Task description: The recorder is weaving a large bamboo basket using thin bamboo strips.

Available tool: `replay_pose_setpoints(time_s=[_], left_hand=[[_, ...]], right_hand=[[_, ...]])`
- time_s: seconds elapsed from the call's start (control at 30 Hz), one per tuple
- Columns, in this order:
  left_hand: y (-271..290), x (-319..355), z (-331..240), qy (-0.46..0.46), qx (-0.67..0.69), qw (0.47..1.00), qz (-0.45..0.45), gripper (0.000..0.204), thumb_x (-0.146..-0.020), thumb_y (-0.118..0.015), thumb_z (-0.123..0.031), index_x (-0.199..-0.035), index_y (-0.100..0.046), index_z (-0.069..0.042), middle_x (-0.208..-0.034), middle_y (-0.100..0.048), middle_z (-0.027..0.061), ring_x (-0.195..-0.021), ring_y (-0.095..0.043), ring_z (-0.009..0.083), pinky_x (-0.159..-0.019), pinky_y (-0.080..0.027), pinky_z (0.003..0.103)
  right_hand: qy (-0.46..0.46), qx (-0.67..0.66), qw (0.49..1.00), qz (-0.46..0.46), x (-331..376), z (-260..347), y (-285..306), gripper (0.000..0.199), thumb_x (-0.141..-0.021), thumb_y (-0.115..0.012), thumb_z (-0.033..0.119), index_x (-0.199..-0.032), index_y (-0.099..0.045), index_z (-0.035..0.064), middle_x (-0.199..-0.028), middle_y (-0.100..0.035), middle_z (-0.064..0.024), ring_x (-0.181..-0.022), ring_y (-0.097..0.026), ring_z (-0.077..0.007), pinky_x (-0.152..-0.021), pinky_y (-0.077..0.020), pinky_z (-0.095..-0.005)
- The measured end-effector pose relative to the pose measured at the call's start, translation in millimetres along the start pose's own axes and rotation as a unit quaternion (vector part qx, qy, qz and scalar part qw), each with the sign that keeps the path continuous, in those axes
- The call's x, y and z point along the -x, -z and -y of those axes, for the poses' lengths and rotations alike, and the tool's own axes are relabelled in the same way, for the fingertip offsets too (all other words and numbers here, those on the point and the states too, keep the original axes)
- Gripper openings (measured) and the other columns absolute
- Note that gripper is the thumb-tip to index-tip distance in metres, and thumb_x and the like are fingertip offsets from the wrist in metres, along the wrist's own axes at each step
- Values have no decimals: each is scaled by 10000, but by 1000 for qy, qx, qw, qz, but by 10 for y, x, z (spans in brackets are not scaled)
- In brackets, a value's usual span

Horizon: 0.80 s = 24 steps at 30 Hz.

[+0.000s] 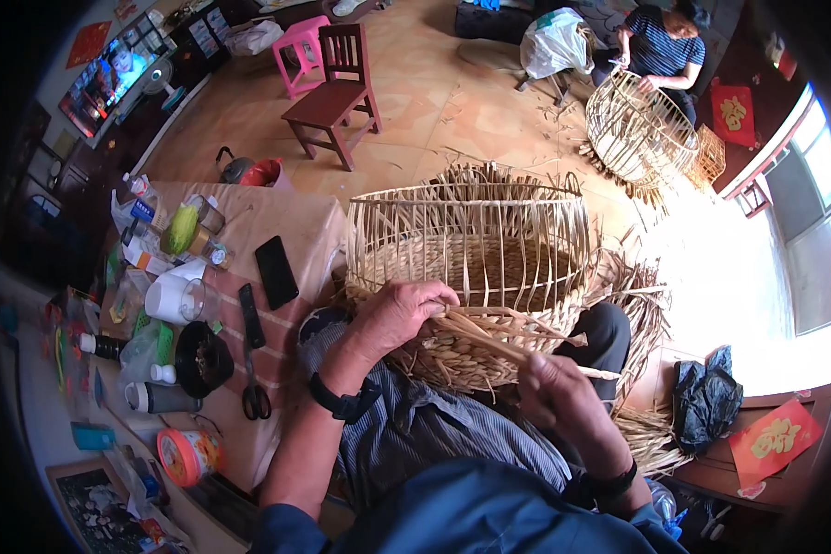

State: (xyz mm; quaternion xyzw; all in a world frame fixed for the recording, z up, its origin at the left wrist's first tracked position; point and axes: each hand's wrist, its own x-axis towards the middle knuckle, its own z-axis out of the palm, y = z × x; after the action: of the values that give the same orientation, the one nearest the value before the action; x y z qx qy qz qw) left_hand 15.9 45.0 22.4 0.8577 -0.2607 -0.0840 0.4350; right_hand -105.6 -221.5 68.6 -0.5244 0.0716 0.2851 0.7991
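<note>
A large round woven straw basket (434, 355) rests between my knees, its lower wall braided and its upper part an open frame of thin upright strips. With fingers pinched, my left hand (399, 317) grips one end of a bundle of dry straw strips (489, 338) at the basket's near side. The bundle slants down to the right. My right hand (563, 395) is closed round its other end, and a pale tip sticks out beyond. Part of the braided wall is hidden behind the strips and hands.
A cluttered table (316, 222) at left bears a phone (276, 272), scissors (255, 399), a black bowl (203, 358) and bottles. Loose straw (644, 305) and a black plastic bag (706, 397) lie at right. A wooden chair (334, 97) stands ahead. Another person (665, 51) works on a second basket (639, 134).
</note>
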Motion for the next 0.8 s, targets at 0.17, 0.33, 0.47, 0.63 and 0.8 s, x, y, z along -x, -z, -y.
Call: replay_pose_setpoints(time_s=[0.17,0.33,0.47,0.63,0.8], left_hand=[[72,-20,-11,-13,-13,997,71,221,-916,-662,-65,-1127,-729,-51,-970,-742,178,-936,-738,320,-843,-563,384],[115,80,-165,-67,-59,993,73,340,-902,-671,-43,-1240,-701,-62,-1076,-745,168,-996,-719,372,-920,-565,408],[23,142,-96,-44,-30,997,50,381,-868,-697,8,-1242,-704,-62,-1131,-740,161,-1036,-713,361,-928,-568,408],[2,140,-62,-40,-15,998,40,408,-857,-667,60,-1248,-703,-53,-1144,-733,176,-1069,-707,357,-945,-566,406],[40,141,-52,-73,-39,996,43,455,-880,-521,90,-1285,-678,-45,-1155,-719,210,-1102,-684,384,-965,-552,429]], right_hand=[[-3,-83,996,13,-36,229,72,449,-1127,-418,438,-846,-495,96,-528,-400,26,-427,-332,-81,-439,-295,-254],[50,-95,994,32,-68,410,145,428,-1130,-421,401,-945,-533,32,-507,-408,16,-368,-309,-80,-384,-276,-246],[112,-74,991,-2,-42,554,213,395,-1129,-423,329,-1009,-539,-29,-492,-428,-6,-343,-346,-95,-364,-297,-246],[182,-128,974,33,-101,477,357,385,-1120,-437,331,-1023,-556,-22,-551,-485,-47,-391,-425,-146,-388,-359,-290],[206,79,972,82,-257,231,519,263,-1088,-493,190,-1075,-662,-11,-939,-697,-119,-827,-693,-218,-694,-571,-374]])
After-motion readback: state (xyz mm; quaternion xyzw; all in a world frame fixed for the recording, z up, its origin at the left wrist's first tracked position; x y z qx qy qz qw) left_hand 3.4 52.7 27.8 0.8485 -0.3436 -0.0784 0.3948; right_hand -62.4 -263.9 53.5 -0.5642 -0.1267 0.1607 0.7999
